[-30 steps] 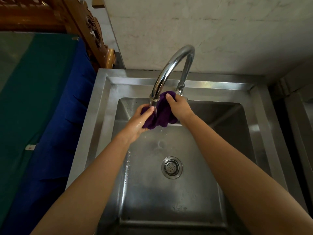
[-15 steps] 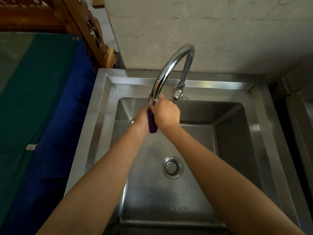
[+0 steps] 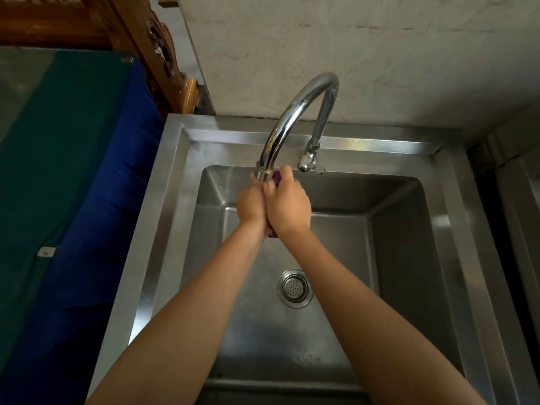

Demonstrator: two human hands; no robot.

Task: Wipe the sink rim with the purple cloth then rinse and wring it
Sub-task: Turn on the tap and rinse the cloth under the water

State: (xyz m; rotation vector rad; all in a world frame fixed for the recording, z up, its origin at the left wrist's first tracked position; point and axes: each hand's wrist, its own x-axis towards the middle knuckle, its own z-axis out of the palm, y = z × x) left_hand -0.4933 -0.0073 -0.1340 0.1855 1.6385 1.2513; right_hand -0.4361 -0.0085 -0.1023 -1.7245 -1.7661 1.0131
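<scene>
Steel sink (image 3: 152, 229) fills the view, its drain strainer (image 3: 294, 288) nearest. Above the basin, the left hand (image 3: 251, 204) and right hand (image 3: 287, 206) press together, fingers curled round the purple cloth (image 3: 276, 178). It is squeezed between them, only slivers showing, directly under the faucet (image 3: 292, 112) spout. Behind stands a pale wall (image 3: 380, 54).
</scene>
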